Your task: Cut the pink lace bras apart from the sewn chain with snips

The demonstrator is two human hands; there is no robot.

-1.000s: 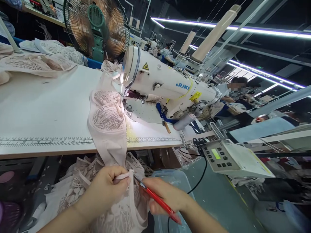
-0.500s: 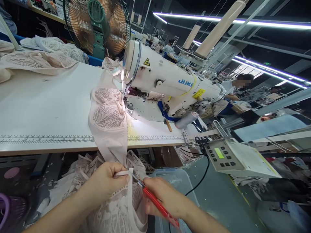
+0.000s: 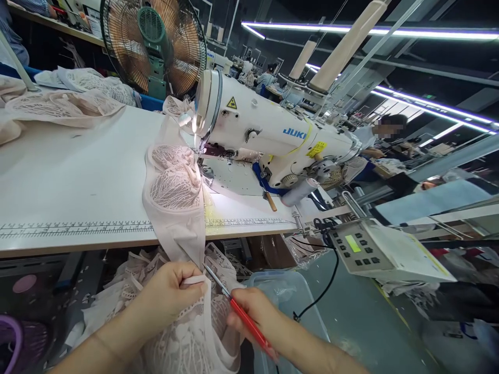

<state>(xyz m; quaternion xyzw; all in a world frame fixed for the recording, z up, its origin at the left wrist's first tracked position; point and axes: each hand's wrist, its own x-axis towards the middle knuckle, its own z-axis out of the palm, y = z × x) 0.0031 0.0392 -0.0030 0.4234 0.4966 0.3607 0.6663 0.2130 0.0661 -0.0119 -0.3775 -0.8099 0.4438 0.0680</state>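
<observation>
A pale pink lace bra [image 3: 174, 188] hangs over the table's front edge, its upper part beside the sewing machine's needle. My left hand [image 3: 177, 288] pinches the bra's lower end together with a narrow whitish elastic band [image 3: 208, 317], which trails down over more lace. In my right hand [image 3: 255, 311] are red-handled scissors [image 3: 249, 322]. Their metal blades point up and left, with the tip at the fabric edge just right of my left fingers. Whether the blades touch the fabric I cannot tell.
The white JUKI sewing machine [image 3: 268, 117] stands on the white table [image 3: 78, 171], which has a printed ruler along its edge. Behind is a fan [image 3: 154, 47]. Below are lace pieces [image 3: 113, 291] and a clear plastic bin [image 3: 288, 291]. A control box [image 3: 358, 254] hangs at right.
The scissors' tip has moved slightly up and left, out from behind the band's upper end, which no longer sticks up. My left hand keeps its pinch. The camera view has shifted slightly.
</observation>
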